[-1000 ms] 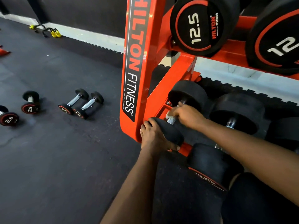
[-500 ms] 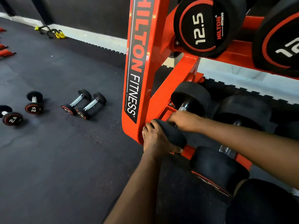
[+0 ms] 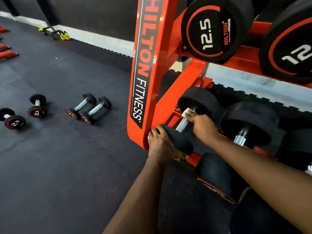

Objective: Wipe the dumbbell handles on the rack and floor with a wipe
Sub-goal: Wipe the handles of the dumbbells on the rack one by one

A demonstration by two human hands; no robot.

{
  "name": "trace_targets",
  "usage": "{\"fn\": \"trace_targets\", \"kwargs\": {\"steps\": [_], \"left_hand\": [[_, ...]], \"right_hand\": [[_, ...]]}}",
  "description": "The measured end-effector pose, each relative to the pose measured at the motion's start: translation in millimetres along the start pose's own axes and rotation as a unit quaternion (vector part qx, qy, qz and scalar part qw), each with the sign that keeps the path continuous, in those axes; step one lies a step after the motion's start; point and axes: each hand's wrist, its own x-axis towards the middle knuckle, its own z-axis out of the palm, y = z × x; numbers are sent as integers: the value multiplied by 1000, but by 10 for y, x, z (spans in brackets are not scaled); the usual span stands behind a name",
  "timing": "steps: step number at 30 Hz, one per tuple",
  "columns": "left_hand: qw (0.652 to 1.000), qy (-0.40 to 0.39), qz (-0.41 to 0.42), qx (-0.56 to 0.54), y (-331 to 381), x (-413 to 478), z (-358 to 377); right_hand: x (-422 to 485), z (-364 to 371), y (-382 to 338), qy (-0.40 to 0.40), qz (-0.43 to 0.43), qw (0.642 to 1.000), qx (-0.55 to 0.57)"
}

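Rubber matting [image 3: 50, 166] covers the floor at the far left, where 4 light dumbbells lie well apart from the rack: 2 marked 2.5 [image 3: 14, 122] and a pair of small dumbbells [image 3: 97, 109] side by side, their labels too small to read. They look light enough to roll under a rub, so each would want a head pinned while its bare steel grip is wiped.

Next comes the orange rack upright [image 3: 145, 73]. At its foot the left hand [image 3: 162, 146] is curled over the near head [image 3: 179, 142] of the rack dumbbell on the lowest tier, steadying it. That rubber head looks grippy and is a good hold. The whole weight seems heavy and stiff, so it is better steadied in its cradle than lifted.

Its handle [image 3: 182, 124] is bright, knurled steel running up and away to the far head [image 3: 199, 100]. The white wipe [image 3: 186, 113] sits at the handle's upper end, pinched against it by the right hand [image 3: 205, 128], fingers closed round cloth and bar. The wipe is thin and soft, and I judge it may snag or bunch on the knurling, so a wrapped grip with moderate squeeze suits it.

Further right, a neighbouring dumbbell [image 3: 240, 139] waits in the same tier, with a 12.5 dumbbell [image 3: 216, 31] on the shelf above.
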Motion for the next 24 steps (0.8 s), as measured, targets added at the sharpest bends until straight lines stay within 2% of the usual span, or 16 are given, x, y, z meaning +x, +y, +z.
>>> {"fn": "trace_targets", "kwargs": {"steps": [2,4,7,14,17,19,21,24], "left_hand": [[1000,-15,1,9,17,1,-35],[999,-28,5,23,21,4,-74],[998,-53,8,44,10,29,-115],[993,-97,5,69,6,87,-167],[992,-97,1,75,17,88,-168],[993,-95,1,76,15,99,-166],[992,-97,1,81,22,89,-168],[993,-95,1,75,11,85,-163]], "right_hand": [[-57,107,-97,43,54,996,64],[-71,204,-258,48,138,978,147],[-172,307,-441,53,259,911,317],[47,260,-405,-5,254,831,495],[-13,326,-390,-58,255,849,460],[-94,366,-424,-102,264,841,462],[-116,301,-487,-106,285,789,535],[47,201,-450,-23,271,742,613]]}}
